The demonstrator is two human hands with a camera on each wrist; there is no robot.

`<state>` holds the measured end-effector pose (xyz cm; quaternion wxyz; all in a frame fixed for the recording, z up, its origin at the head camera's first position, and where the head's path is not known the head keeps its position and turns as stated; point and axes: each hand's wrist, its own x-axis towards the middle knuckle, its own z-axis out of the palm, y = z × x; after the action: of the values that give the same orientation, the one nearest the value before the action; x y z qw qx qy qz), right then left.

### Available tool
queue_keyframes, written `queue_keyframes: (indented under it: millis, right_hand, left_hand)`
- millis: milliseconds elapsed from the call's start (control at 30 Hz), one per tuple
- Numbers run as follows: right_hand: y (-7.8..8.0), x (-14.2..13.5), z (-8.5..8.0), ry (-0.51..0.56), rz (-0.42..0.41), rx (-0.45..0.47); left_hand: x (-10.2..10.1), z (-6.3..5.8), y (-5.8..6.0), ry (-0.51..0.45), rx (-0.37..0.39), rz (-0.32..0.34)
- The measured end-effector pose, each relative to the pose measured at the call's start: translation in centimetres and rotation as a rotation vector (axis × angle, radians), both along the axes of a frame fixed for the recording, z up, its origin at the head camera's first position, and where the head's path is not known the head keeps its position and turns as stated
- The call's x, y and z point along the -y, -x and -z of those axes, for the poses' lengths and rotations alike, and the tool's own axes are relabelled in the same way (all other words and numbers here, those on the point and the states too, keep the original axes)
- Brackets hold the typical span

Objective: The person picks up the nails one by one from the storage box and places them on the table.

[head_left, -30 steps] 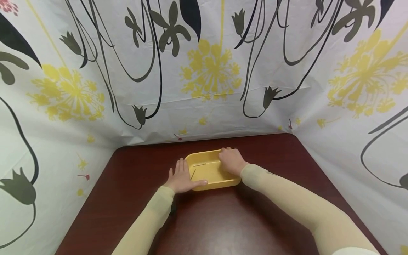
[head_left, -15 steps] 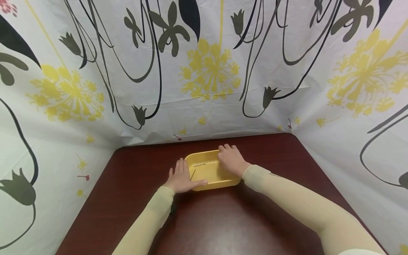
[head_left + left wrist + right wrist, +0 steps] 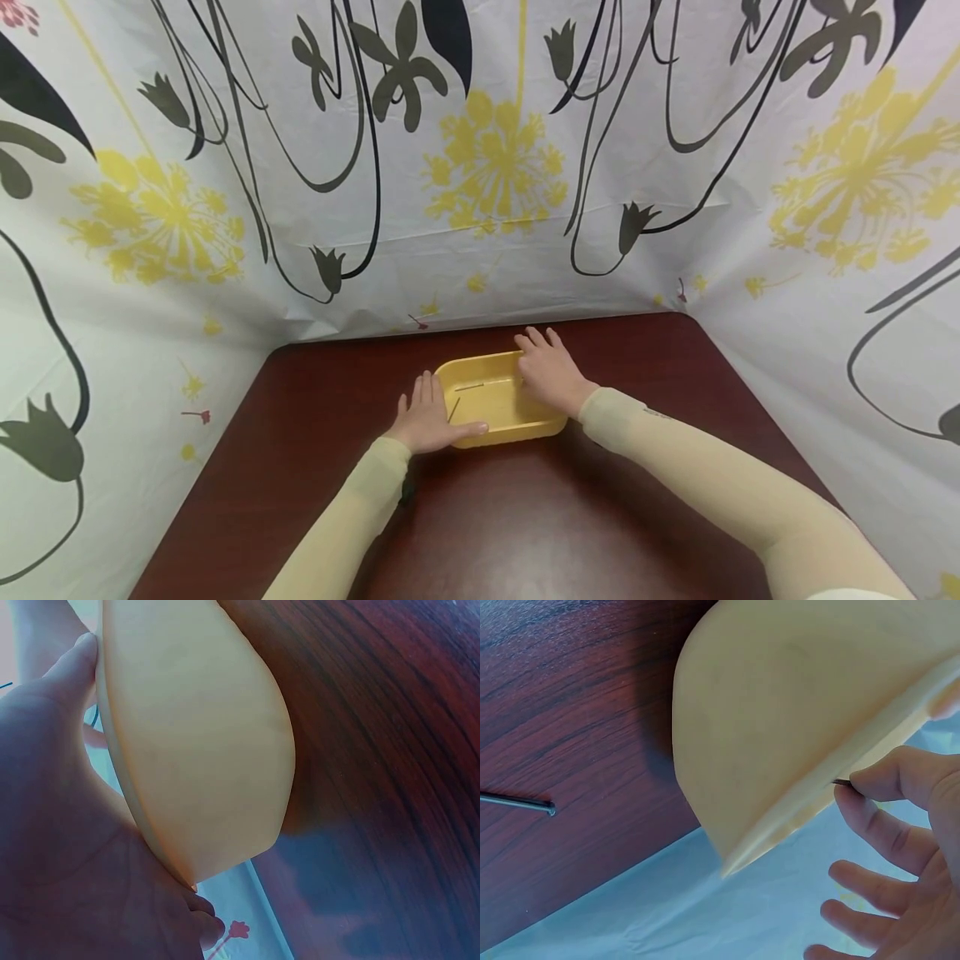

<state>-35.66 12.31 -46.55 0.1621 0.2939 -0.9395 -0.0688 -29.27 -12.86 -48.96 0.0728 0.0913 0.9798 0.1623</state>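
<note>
A shallow yellow plastic tray [image 3: 491,408] sits on the table, two thin nails inside: one nail [image 3: 470,387] near the back wall, another nail [image 3: 454,408] slanting by the left end. My left hand [image 3: 422,423] steadies the tray's left end, fingers straight along that side and thumb lying over the front rim. Over the right end is my right hand [image 3: 551,377]. In the right wrist view its thumb and index finger pinch a small dark nail [image 3: 841,782] beside the rim, mostly hidden by the fingertips, while the other fingers spread apart.
One more nail [image 3: 517,801] lies on the dark reddish wooden table [image 3: 495,525], outside the tray in the right wrist view. White flower-patterned cloth [image 3: 480,283] hangs behind the table's back edge and along both sides.
My right hand has shifted slightly right and away from me over the tray's right end, its outer fingers spreading out. The left hand and the tray stay put.
</note>
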Motion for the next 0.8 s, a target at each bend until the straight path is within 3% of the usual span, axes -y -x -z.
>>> queue_keyframes:
  millis: [533, 800]
  right_hand:
    - [-0.3, -2.1, -1.3, 0.079, -0.002, 0.031]
    - [-0.3, -3.6, -1.9, 0.149, 0.005, 0.026]
  left_hand:
    - [0.3, 0.5, 0.4, -0.011, 0.022, 0.009]
    - [0.2, 0.0, 0.1, -0.026, -0.001, 0.017]
